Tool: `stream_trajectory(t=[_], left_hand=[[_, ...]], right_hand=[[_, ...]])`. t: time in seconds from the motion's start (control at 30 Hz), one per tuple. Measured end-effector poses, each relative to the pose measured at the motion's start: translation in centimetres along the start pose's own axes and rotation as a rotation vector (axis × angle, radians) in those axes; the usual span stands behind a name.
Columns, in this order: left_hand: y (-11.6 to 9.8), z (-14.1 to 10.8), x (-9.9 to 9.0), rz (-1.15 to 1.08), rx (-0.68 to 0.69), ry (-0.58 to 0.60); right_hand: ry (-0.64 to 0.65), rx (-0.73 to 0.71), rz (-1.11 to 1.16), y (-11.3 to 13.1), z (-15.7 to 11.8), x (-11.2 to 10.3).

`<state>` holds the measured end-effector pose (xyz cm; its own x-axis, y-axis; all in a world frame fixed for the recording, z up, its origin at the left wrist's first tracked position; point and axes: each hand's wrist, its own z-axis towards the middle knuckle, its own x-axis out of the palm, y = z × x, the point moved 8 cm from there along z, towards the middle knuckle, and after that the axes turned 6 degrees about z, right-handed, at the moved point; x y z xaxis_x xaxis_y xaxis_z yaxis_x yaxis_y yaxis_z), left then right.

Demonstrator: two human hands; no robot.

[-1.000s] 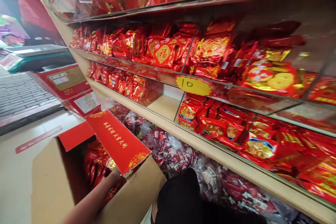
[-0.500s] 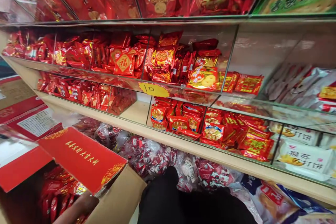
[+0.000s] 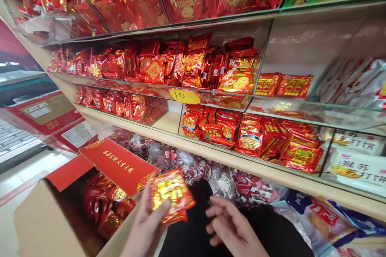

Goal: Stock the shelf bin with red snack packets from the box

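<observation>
Left grip [image 3: 147,217] pinches red-and-gold snack packets [image 3: 175,192] that sit just left of the loosely curled, unladen right grip [image 3: 228,225], not touching it.

The left hand [image 3: 150,213] grips red-and-gold foil packets [image 3: 177,192]. The right hand [image 3: 226,225], fingers partly curled, is positioned to their right. At near left, an open brown cardboard box [image 3: 42,219] with red flaps [image 3: 119,164] contains red foil packets [image 3: 110,204]. Clear-fronted beige shelves [image 3: 211,152] stand beyond.
</observation>
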<state>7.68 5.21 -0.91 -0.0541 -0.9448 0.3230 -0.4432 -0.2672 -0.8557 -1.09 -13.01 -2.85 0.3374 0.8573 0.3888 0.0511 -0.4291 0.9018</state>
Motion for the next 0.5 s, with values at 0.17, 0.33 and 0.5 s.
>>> stream_trajectory(t=[0.17,0.33,0.5], left_hand=[[2.2,-1.3,9.7,0.155,0.186,0.419],[2.7,-1.5,12.3,0.232,0.145,0.644],[2.5,-1.3,13.2,0.255,0.049,0.592]], right_hand=[[0.018,-0.129,-0.107,4.4,0.1,1.0],[-0.017,-0.127,-0.197,6.3,-1.4,-2.4],[0.031,-0.129,-0.444,7.8,-2.1,-3.4]])
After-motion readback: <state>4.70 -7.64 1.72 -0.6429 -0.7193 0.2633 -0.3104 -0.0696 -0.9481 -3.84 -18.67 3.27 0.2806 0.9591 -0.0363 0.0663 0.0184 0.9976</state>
